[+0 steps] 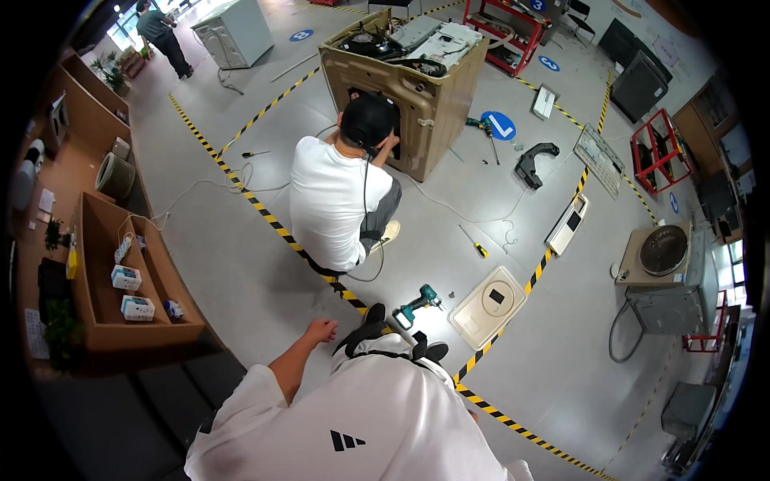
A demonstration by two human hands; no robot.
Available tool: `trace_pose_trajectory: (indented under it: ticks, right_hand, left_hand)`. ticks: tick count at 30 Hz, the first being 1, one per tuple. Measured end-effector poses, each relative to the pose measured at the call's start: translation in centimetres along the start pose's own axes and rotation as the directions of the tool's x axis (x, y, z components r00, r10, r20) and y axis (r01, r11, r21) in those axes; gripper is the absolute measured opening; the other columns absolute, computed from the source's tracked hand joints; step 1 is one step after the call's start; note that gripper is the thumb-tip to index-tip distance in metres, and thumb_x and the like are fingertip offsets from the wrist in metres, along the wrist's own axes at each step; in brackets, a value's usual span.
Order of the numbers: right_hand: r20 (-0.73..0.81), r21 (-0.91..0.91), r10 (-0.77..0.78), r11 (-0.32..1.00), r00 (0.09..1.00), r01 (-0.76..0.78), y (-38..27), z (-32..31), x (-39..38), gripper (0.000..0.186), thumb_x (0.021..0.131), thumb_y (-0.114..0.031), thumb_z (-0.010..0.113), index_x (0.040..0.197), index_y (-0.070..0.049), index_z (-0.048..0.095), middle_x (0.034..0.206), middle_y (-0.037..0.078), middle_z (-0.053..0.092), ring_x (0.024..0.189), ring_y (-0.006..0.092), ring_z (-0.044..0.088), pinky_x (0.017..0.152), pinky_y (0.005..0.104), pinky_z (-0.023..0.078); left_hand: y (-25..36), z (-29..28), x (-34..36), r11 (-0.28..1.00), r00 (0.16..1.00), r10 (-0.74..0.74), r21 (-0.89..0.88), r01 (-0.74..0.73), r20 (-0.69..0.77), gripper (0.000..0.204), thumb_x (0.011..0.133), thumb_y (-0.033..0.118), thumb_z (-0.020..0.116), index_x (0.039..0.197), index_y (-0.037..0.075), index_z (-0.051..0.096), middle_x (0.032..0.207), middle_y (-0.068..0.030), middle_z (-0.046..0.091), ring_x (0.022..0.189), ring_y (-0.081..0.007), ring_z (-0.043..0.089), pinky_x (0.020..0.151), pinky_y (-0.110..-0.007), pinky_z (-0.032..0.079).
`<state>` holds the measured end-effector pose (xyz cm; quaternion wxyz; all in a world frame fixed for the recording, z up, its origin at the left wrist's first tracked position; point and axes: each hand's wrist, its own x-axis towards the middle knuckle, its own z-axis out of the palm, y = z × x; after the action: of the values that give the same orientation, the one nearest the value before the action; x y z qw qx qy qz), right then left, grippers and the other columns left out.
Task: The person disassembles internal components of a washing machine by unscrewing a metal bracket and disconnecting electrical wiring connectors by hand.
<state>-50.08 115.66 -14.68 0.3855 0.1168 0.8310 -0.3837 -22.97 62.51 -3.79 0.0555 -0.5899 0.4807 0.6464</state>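
My left hand [322, 330] hangs at my side over the floor, fingers loosely curled, with nothing visible in it. My right hand [474, 416] barely shows beside my white shirt. A green cordless drill [413, 305] lies by my feet, next to a beige panel [486, 306] with a round recess. A co-worker in white [334, 204] squats ahead, hands at the opening of a brown appliance body [433, 120] with its top exposed. A yellow screwdriver [479, 248] and a black curved part [533, 164] lie to the right of that person.
Wooden cubbies [160, 321] stand left. Cords [465, 216] and striped tape [273, 220] cross the floor. A long beige part [565, 226], a dismantled washer [666, 311] and red carts [658, 148] are right. Another person [160, 36] stands far left, near a white appliance [241, 36].
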Motion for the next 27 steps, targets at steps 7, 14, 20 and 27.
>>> trace_pose_trajectory:
  ticks: [7, 14, 20, 27]
  right_hand:
    - [0.028, 0.003, 0.182, 0.983, 0.983, -0.182, -14.5, 7.0, -9.4, 0.025, 0.086, -0.026, 0.051, 0.084, -0.001, 0.058, 0.057, 0.006, 0.052, 0.040, 0.0138, 0.046, 0.035, 0.0263, 0.035]
    - [0.019, -0.015, -0.065, 0.998, 0.998, 0.065, -24.3, 11.9, -10.7, 0.028, 0.086, -0.027, 0.053, 0.084, 0.000, 0.060, 0.058, 0.005, 0.052, 0.043, 0.0107, 0.046, 0.038, 0.0238, 0.036]
    - [0.056, -0.204, 0.061, 0.978, 0.997, -0.048, -21.6, 12.5, -9.1, 0.028, 0.085, -0.027, 0.054, 0.087, -0.001, 0.061, 0.062, 0.007, 0.056, 0.045, 0.0123, 0.049, 0.039, 0.0251, 0.039]
    - [0.074, -0.257, 0.175, 0.955, 0.982, -0.151, -20.5, 12.9, -8.6, 0.027, 0.085, -0.025, 0.053, 0.090, 0.000, 0.061, 0.063, 0.008, 0.056, 0.046, 0.0140, 0.049, 0.039, 0.0260, 0.039]
  left_hand:
    - [-2.4, -7.9, 0.2, 0.999, 0.997, -0.047, -0.009, 0.047, -0.057, 0.027, 0.085, 0.030, 0.052, 0.088, 0.004, 0.059, 0.075, -0.0058, 0.060, 0.059, -0.0140, 0.059, 0.052, -0.027, 0.048]
    - [-9.5, -12.3, 0.5, 0.966, 0.962, -0.252, -0.085, 0.243, -0.111, 0.026, 0.086, 0.029, 0.051, 0.091, 0.005, 0.059, 0.074, -0.0070, 0.061, 0.058, -0.0158, 0.060, 0.052, -0.029, 0.049]
    - [-11.3, -12.0, -0.5, 0.937, 0.948, -0.286, -0.249, 0.246, -0.140, 0.025, 0.084, 0.028, 0.052, 0.093, 0.005, 0.060, 0.077, -0.0075, 0.062, 0.061, -0.0172, 0.062, 0.055, -0.031, 0.050]
    - [-12.4, -12.2, -2.6, 0.930, 0.948, -0.277, -0.292, 0.223, -0.158, 0.026, 0.083, 0.028, 0.053, 0.095, 0.006, 0.060, 0.080, -0.0085, 0.062, 0.066, -0.0198, 0.063, 0.058, -0.033, 0.051]
